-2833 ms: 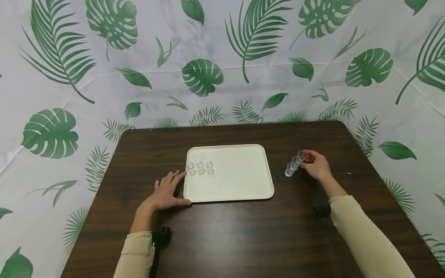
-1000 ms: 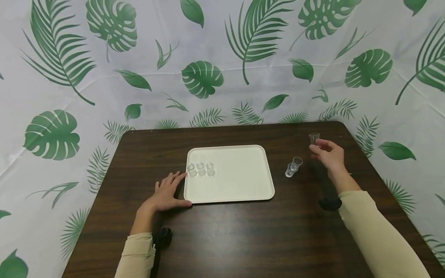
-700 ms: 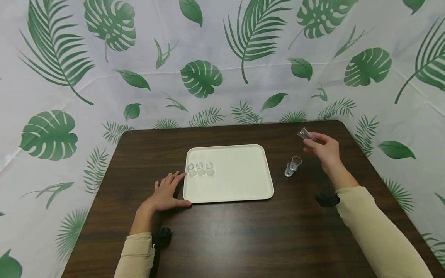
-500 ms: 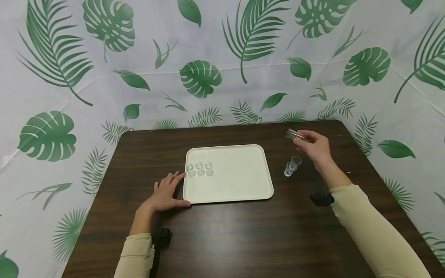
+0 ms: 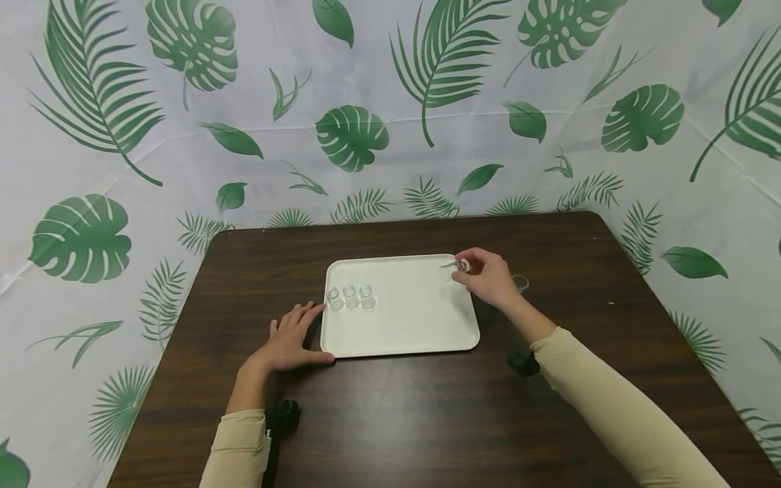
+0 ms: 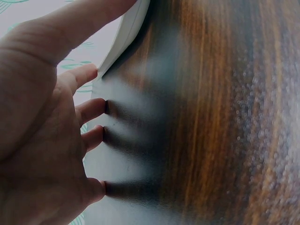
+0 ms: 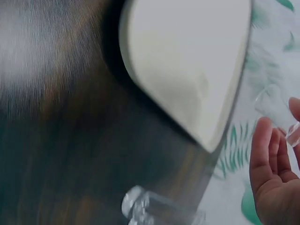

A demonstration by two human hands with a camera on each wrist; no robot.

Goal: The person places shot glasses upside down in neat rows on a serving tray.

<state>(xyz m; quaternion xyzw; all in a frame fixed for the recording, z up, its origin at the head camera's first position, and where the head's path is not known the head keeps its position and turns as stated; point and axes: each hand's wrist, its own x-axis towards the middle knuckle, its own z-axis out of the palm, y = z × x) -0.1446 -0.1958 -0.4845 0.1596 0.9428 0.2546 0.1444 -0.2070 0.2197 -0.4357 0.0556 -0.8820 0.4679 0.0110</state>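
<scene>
My right hand [image 5: 488, 276] pinches a clear shot glass [image 5: 447, 272] near its base, over the right end of the cream tray [image 5: 415, 335]. The glass is tilted, mouth to the left; in the right wrist view its thick base [image 7: 294, 135] shows at the fingers. Three more shot glasses [image 5: 350, 298] stand in a row at the tray's left side. At that side my left hand [image 5: 291, 344] rests spread, index fingertip and thumb at the tray's edge. In the left wrist view the other fingertips of the left hand [image 6: 42, 126] meet the table.
Loose shot glasses [image 7: 161, 206] lie on the dark wooden table [image 5: 390, 420] right of the tray; in the head view only a rim [image 5: 521, 282] shows past my right wrist. A leaf-printed curtain [image 5: 256, 169] hangs behind the table and at its sides.
My right hand took one shot glass from the group on the right, lifted it, tipped it over and carried it left to above the tray. The left hand has stayed in place.
</scene>
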